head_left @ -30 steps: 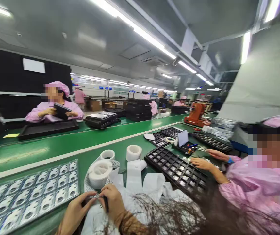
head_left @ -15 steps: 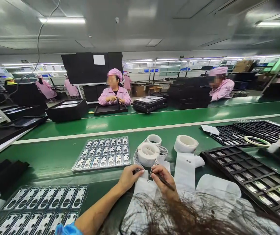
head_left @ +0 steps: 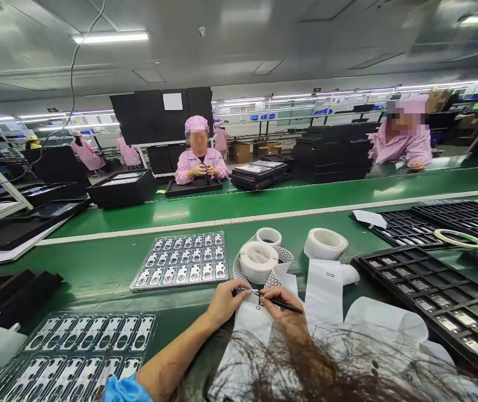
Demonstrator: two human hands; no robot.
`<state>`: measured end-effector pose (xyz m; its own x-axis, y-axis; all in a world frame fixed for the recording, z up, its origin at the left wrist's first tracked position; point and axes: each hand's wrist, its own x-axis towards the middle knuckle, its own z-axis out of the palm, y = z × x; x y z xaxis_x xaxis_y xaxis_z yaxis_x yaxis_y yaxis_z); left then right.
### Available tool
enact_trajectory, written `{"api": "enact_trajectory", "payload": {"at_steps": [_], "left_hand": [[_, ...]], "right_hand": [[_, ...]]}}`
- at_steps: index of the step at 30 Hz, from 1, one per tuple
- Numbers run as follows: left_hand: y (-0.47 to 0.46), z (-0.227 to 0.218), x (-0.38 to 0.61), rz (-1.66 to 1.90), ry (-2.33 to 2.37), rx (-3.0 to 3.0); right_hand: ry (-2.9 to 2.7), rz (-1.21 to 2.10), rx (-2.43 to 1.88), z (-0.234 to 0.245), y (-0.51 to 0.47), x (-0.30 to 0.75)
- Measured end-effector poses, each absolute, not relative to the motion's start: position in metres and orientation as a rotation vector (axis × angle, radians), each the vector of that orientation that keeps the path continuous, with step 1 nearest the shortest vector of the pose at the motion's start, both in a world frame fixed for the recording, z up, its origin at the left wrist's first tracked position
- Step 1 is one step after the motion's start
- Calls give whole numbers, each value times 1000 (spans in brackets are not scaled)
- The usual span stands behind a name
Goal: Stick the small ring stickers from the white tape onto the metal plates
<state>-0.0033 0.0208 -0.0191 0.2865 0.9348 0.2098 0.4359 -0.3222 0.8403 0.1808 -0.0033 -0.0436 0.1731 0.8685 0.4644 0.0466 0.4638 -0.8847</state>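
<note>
Left hand (head_left: pixel 226 298): grip pinched closed on the top left edge of the white strip (head_left: pixel 250 324), thumb and forefinger pressed together.
Right hand (head_left: pixel 284 307): grip closed around a thin dark tool (head_left: pixel 281 304), held nearly level, tip pointing left and meeting the strip just beside the left fingertips.
White strip: flat on the green surface (head_left: pixel 96 268), between the two hands, running from the large tape roll (head_left: pixel 258 261) back toward the body; small ring marks near the tool tip.
Rolls: large tape roll just beyond the hands, on perforated backing; small roll (head_left: pixel 269 235) behind it; wide roll (head_left: pixel 325 243) to the right, its own white band trailing forward.
Clear tray (head_left: pixel 182 267): left of the rolls, filled with rows of small metal parts, apart from both hands.
Near tray (head_left: pixel 83 346): bottom left, longer metal frames in rows, beside the left forearm.
Black tray (head_left: pixel 431 301): right of the hands, compartments holding small parts.
Foreground: loose dark hair across the lower edge, hiding the right wrist.
Across the belt: seated person in pink (head_left: pixel 200 159), hands together over a black tray; second person in pink (head_left: pixel 406 139) far right.
</note>
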Motion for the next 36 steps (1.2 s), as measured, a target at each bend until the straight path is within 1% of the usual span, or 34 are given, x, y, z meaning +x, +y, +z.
{"api": "enact_trajectory", "payload": {"at_steps": [9,17,26,36], "left_hand": [[21,-18,-2,937,1226,1894],[12,-5,-5,908,1201,1914],[20,-17,-2,908,1215,1922],[18,-14,-3,910,1301,1930]], "right_hand": [[-1222,757,-950,-43,-3,179],[-1197,799,-1020,-42,-5,179],[-1130,849,-1072,-38,-7,178],[-1057,890,-1038,-36,-4,180]]}}
